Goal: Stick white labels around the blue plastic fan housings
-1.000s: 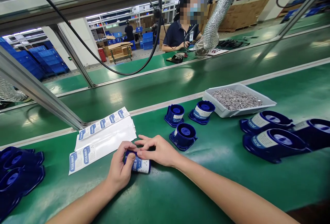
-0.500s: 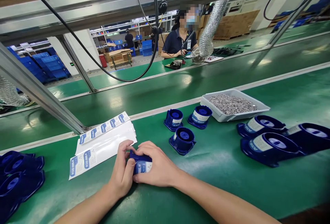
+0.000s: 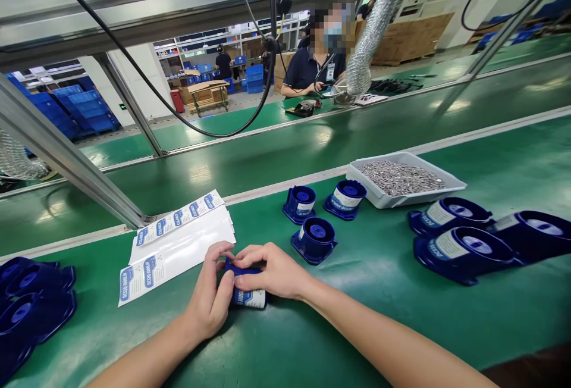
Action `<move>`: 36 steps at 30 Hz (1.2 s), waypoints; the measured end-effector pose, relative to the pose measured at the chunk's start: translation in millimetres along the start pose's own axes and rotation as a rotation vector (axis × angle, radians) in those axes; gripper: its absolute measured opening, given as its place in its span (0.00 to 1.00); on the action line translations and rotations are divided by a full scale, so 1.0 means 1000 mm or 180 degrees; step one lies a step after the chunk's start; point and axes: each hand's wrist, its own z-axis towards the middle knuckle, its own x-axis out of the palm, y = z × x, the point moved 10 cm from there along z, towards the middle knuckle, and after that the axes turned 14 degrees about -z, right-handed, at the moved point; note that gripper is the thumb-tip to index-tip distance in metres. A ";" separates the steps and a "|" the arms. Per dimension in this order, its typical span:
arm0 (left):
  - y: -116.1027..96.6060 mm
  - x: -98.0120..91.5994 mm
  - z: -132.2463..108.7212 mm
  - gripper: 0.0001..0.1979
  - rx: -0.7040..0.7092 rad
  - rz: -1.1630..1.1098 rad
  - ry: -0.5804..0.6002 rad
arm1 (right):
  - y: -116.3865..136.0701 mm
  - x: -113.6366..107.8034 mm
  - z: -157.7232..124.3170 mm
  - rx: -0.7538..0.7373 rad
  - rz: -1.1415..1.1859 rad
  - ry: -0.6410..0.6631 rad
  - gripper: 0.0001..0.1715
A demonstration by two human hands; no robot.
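Between my hands, low on the green bench, is a dark blue plastic pump housing [image 3: 247,297] with a white and blue label on its side. My left hand [image 3: 212,293] is closed around its left side, thumb towards me. From the right, my right hand [image 3: 272,272] grips it, with the thumb across the top of the label and the fingers behind. The hands cover much of the part. Just beyond my left hand lie white label sheets [image 3: 187,242] printed with blue labels. A similar labelled blue housing [image 3: 316,239] stands to the right of my hands.
A grey tray [image 3: 379,197] of small metal pieces stands behind several larger blue housings [image 3: 468,251] on the right. More blue housings [image 3: 27,310] sit at the left edge. A metal post [image 3: 80,156] rises at the left. Across the belts sits a co-worker [image 3: 301,69].
My right hand has shifted up on the housing, its thumb moving from the lower label to near the top. More of the label now shows. My left hand keeps its hold.
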 end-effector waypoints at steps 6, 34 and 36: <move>-0.001 -0.001 -0.004 0.20 0.0044 0.0056 0.0085 | 0.001 -0.004 -0.009 -0.0021 -0.0110 0.0380 0.25; 0.021 -0.027 0.008 0.15 -0.0232 -0.1320 -0.0494 | -0.008 0.024 -0.014 0.0482 0.2247 0.0670 0.38; 0.021 -0.029 0.010 0.14 -0.0379 -0.1251 -0.0660 | -0.006 0.024 -0.014 0.0448 0.2176 0.0546 0.38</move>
